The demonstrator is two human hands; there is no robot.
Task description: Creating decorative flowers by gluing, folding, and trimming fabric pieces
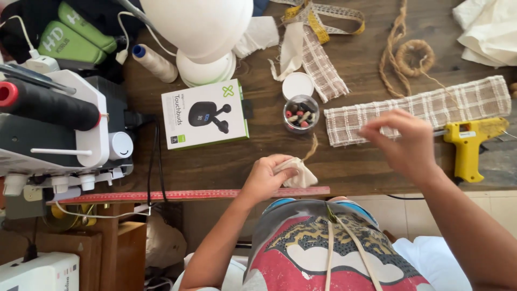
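Observation:
My left hand (267,177) pinches a small cream cloth pouch (299,173) against the table's front edge; a short piece of brown twine (312,147) sticks up from the pouch. My right hand (405,141), blurred, hovers over a strip of beige checked fabric (425,109) with its fingers pinched together; whether it holds anything is unclear. Just beyond the pouch stands a small clear jar of coloured beads (301,113), with its white lid (298,85) beside it.
A yellow glue gun (471,141) lies at the right. A red ruler (188,195) runs along the front edge. A white earbuds box (204,114), thread spool (154,62), white lamp base (206,69), twine coil (413,56), measuring tape (319,24) and a sewing machine (59,129) at the left fill the wooden table (258,156).

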